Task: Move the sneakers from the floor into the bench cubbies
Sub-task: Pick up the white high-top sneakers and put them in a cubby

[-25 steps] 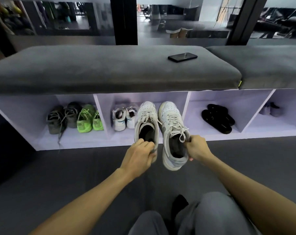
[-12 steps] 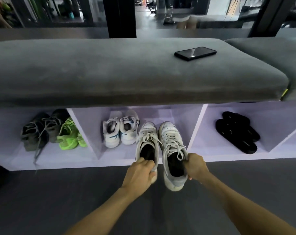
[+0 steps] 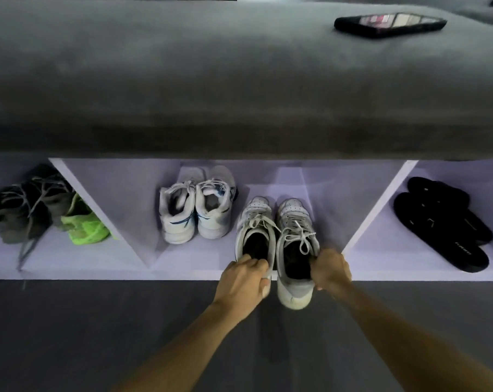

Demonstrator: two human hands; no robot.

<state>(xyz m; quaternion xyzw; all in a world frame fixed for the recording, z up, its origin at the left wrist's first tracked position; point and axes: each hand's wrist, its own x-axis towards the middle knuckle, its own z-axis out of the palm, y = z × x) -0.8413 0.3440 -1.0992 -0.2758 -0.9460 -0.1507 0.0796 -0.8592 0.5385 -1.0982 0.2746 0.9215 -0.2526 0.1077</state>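
Free cubby floor right of the white pair [image 3: 197,210], up to the divider [image 3: 378,205] (cushion [image 3: 183,94] overhanging above)

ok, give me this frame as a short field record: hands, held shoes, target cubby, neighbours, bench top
left hand: grips heel collar of left white sneaker
right hand: grips collar of right white sneaker
sneaker position: toes inside middle cubby, heels past its front edge
same cubby: white-and-blue pair on the left
left cubby: dark sneakers, neon green shoe
right cubby: black slides
bench cushion: phone
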